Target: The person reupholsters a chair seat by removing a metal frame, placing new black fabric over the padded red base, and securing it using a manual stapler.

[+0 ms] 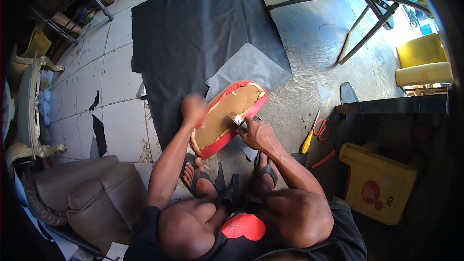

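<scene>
Between my hands is an oval seat pad (227, 111), its brown board underside facing up. Red covering is folded over its rim, with pale, rough material showing along the edge. My left hand (194, 108) is closed at the pad's left edge; its fingers are blurred. My right hand (257, 133) grips a hand tool with a boxy metal head (236, 118), like a staple gun. That head lies over the board near the pad's right side. The palm hides most of the tool's body.
Black sheet material (193, 29) and a grey piece (249, 67) lie beyond the pad. A yellow-handled screwdriver (307, 141) and red-handled scissors (321, 129) are on the right. A yellow crate (377, 183) stands right, brown upholstery (104, 198) left, metal-legged furniture (357, 0) far right.
</scene>
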Tool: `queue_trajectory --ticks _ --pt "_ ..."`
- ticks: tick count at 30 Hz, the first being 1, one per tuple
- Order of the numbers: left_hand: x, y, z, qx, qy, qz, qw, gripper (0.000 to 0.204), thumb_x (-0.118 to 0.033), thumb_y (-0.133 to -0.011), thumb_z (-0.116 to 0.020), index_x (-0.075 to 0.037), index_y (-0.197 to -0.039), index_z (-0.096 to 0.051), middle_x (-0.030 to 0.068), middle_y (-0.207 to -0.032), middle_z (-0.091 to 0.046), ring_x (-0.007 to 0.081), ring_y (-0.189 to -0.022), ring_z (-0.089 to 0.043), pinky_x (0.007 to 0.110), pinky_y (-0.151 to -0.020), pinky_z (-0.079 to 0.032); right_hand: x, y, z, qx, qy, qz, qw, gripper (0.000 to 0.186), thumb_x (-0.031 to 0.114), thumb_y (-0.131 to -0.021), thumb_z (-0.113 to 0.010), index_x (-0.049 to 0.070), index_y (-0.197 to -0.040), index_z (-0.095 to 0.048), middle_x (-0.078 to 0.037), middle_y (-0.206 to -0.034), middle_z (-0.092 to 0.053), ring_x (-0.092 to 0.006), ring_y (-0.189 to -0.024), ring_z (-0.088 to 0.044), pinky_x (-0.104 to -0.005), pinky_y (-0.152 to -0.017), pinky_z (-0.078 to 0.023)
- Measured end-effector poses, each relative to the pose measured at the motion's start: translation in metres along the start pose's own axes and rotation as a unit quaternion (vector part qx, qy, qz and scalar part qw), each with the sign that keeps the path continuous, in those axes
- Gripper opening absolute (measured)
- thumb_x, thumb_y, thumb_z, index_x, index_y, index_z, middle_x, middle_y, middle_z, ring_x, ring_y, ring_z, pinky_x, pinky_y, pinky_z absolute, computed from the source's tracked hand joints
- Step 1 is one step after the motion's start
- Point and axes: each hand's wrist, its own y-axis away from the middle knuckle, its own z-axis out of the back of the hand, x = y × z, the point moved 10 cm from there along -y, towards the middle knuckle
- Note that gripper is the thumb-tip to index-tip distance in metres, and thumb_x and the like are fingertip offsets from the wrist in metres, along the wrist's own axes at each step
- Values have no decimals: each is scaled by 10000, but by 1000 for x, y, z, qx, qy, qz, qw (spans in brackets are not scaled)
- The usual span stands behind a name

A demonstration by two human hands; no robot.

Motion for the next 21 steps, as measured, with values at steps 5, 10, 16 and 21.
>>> queue_trajectory --ticks 5,10,16,21 --pt "-47 45 29 41 123 -134 982 96 -86 -892 -712 -33 -972 -701 149 -979 -690 353 -955 -686 445 -901 -534 -3 1 -2 24 -1 -8 1000 455 411 -967 -679 0 -1158 -637 -312 -991 -740 -491 -969 -728 -577 -856 -570" --pt "-39 33 17 104 143 -49 983 249 -252 -998 -672 -19 -1071 -725 158 -980 -756 307 -893 -759 435 -836 -563 -4 3 1 23 -5 -27 999 454 422 -969 -676 13 -1163 -639 -310 -1008 -741 -486 -997 -725 -574 -873 -568" --pt "-8 1 -8 161 117 0 980 288 -287 -988 -724 -11 -1065 -746 133 -963 -792 233 -885 -758 382 -838 -570 3 2 4 31 -6 -16 999 467 428 -969 -681 19 -1192 -642 -302 -1023 -742 -482 -1009 -725 -572 -879 -567" --pt "-39 21 -6 201 85 -70 973 360 -361 -1011 -691 -3 -1026 -715 172 -849 -732 224 -838 -730 412 -771 -538 -14 14 0 50 -7 -2 999 479 410 -975 -694 26 -1256 -636 -301 -1030 -740 -488 -1037 -715 -574 -888 -563"
